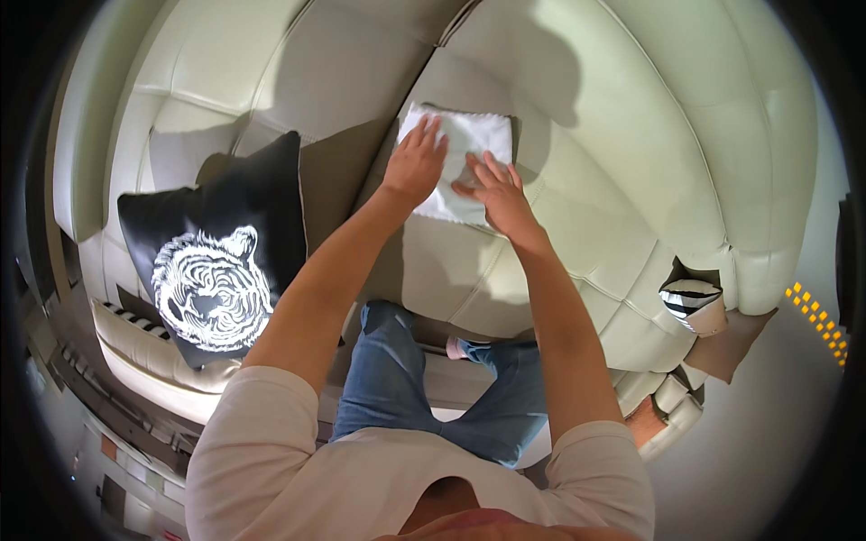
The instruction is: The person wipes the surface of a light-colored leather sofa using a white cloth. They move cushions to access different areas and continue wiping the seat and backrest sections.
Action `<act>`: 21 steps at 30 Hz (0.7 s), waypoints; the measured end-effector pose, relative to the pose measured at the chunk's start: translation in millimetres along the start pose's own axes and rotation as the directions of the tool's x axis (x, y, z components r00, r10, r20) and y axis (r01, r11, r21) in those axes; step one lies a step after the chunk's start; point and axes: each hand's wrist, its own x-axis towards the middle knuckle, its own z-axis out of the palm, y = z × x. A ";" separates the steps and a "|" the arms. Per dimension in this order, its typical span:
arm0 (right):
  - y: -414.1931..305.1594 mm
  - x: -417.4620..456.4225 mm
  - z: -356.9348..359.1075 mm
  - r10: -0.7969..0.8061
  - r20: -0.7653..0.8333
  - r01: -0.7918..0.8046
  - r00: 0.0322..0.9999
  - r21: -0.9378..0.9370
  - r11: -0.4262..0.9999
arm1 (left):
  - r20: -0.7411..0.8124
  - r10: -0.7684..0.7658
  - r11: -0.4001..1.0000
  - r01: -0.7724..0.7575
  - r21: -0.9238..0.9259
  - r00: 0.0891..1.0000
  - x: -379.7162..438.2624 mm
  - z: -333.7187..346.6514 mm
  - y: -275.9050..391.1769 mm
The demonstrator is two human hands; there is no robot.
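Note:
A white cloth [467,135] with a scalloped edge lies spread, roughly square, on the seat of a pale leather sofa [460,270]. My left hand [416,159] rests over the cloth's left part, palm down, its fingers pointing away from me. Over the lower right part is my right hand [500,193], palm down with the fingers spread. Neither hand grips the cloth; how firmly they press on it cannot be told.
A black cushion with a white tiger print [213,291] leans at the left, near my left forearm. The sofa's backrest [365,34] rises beyond the cloth. Further right are a small striped cushion [691,301] and a brown cushion [731,348].

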 end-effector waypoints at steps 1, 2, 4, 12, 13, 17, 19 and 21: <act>4.0 -11.8 5.4 0.056 -0.024 -0.055 0.998 0.047 0.997 | 0.018 -0.024 0.999 0.024 -0.032 1.000 -8.8 4.2 6.5; 8.3 -23.1 14.4 0.109 -0.046 -0.104 0.993 0.100 0.990 | 0.039 -0.049 0.997 0.051 -0.059 0.998 -28.3 4.0 16.8; 13.0 -27.8 29.4 0.261 -0.280 -0.130 0.924 0.412 0.902 | 0.025 -0.069 0.994 0.071 -0.079 0.997 -39.5 7.9 14.4; -6.9 34.5 9.6 0.870 -0.160 -0.515 0.466 0.751 0.413 | 0.057 0.054 0.970 -0.039 -0.238 0.997 -8.3 11.1 17.1; -12.6 35.3 7.7 0.873 -0.101 -0.511 0.478 0.776 0.370 | 0.103 0.042 0.967 -0.014 -0.253 0.994 -6.6 12.8 20.0; -41.5 27.6 47.1 0.554 -0.130 -0.337 0.822 0.673 0.658 | 0.093 -0.026 0.977 0.045 -0.209 0.995 -22.7 23.1 28.2; -87.5 7.6 39.6 0.438 -0.279 -0.181 0.854 0.631 0.755 | 0.486 -0.101 0.994 0.067 0.087 0.868 -44.1 20.8 27.9; -105.7 -6.5 51.2 0.331 -0.430 -0.035 0.840 0.566 0.824 | 0.551 -0.114 0.993 0.093 0.067 0.827 -55.1 27.6 26.7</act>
